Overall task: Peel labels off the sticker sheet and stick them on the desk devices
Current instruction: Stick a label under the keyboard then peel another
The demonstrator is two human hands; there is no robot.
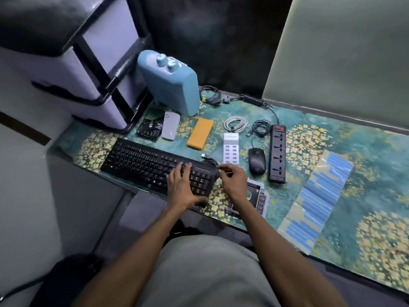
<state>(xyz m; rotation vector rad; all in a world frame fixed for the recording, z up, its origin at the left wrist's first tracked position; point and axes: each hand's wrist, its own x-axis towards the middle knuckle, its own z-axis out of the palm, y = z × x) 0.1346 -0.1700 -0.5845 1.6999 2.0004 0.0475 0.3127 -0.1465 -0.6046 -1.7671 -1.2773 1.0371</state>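
A black keyboard (143,162) lies at the desk's front left. My left hand (181,187) rests flat on its right end, over the number pad, fingers spread. My right hand (232,180) hovers just beyond the keyboard's right edge with its fingers pinched together; whether a label sits between them is too small to tell. The sticker sheet (318,202), a long folded strip with rows of blue labels, lies on the desk to the right. A black mouse (256,161) and a black power strip (277,154) lie between my right hand and the sheet.
A white multi-port USB charger (231,148), orange pouch (200,132), grey power bank (170,126), bare hard drive (149,129), coiled cables (235,124) and a blue appliance with two knobs (170,83) fill the back of the floral-covered desk (365,165). A drive caddy (259,196) lies under my right wrist.
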